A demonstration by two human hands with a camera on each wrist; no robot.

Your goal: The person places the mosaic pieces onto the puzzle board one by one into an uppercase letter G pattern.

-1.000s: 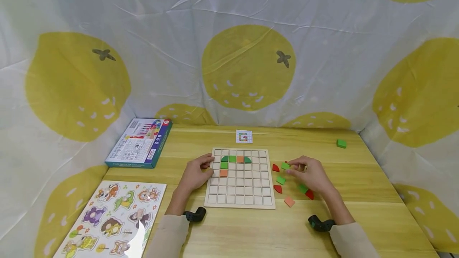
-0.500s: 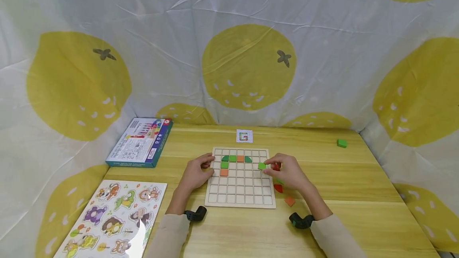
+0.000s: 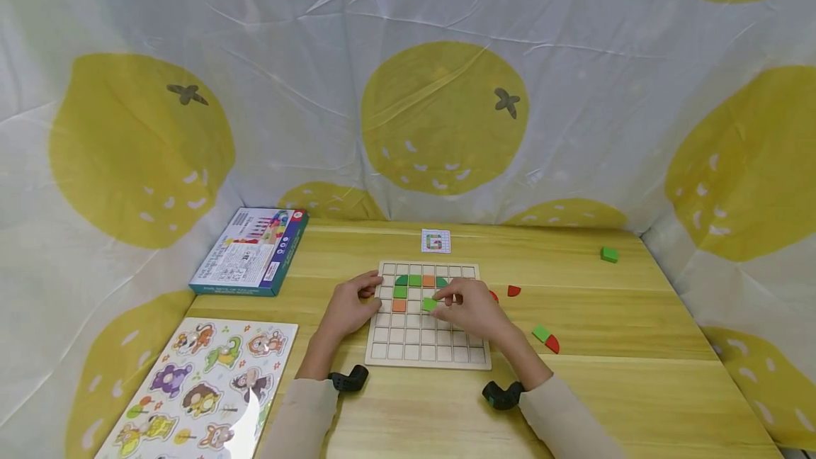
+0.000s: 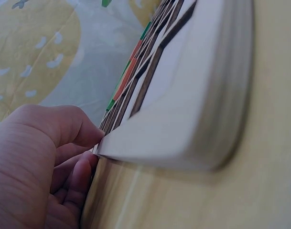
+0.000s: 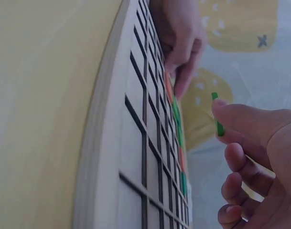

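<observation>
My right hand (image 3: 473,309) pinches a green square tile (image 3: 430,304) between thumb and fingertips, over the middle of the wooden grid board (image 3: 411,353). In the right wrist view the tile (image 5: 218,114) is held edge-on, clear of the board's surface. My left hand (image 3: 347,308) holds the board's left edge, with thumb and curled fingers at the rim in the left wrist view. On the board, green and orange tiles (image 3: 415,280) form a row near the top, with rounded dark green pieces at its ends. A green tile (image 3: 399,292) and an orange tile (image 3: 399,306) run down the left.
Behind the board lies a small pattern card (image 3: 436,241). Right of it are red quarter-round pieces (image 3: 513,290) and a green tile (image 3: 541,333), others partly hidden by my right hand. Far right sits a green block (image 3: 608,255). A box (image 3: 248,250) and animal puzzle (image 3: 204,388) lie left.
My right hand has picked up the green tile from the loose pieces and carried it left over the board. The left hand keeps its place at the board's edge.
</observation>
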